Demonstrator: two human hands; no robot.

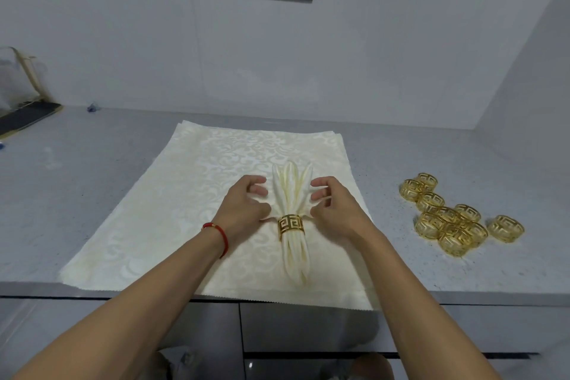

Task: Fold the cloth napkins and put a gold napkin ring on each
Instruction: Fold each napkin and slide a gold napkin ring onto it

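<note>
Head view, left to right: a dark flat mat lies at the far left edge of the speckled grey counter, under a clear bag with tan straps. A stack of flat cream napkins, damask with a scroll pattern, is spread across the middle, its near edge hanging just over the counter's front. The left hand, a red cord bracelet at the wrist, reaches in palm down, its fingers loosely curled and parted, gripping nothing, with the thumb tip just beside the ring. Between the hands lies the folded napkin, pleated into long ridges that fan slightly at the far end, cinched by a gold napkin ring with a cut-out key pattern. The right hand mirrors the left, fingers half open beside the pleats, holding nothing. Farther right, well apart, a cluster of spare gold rings sits on the bare counter, shiny openwork bands, some touching.
</note>
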